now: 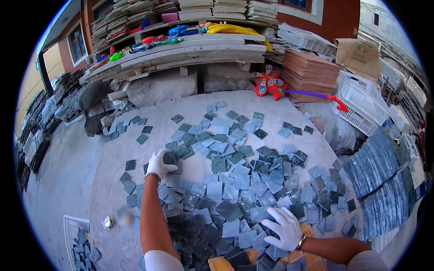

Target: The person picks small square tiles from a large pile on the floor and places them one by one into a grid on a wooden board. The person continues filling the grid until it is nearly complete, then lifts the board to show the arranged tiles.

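From my remote post I see the gloved left hand (160, 164) gripping a dark green tile (171, 158) between thumb and fingers, at the left side of the loose tiles (242, 181). The gloved right hand (285, 230) is nearer and to the right, open with fingers spread over the near part of that heap. I find neatly stacked tiles (376, 165) farther right, a white crate (68, 222) near left, and a red toy (270, 86) on the far side.
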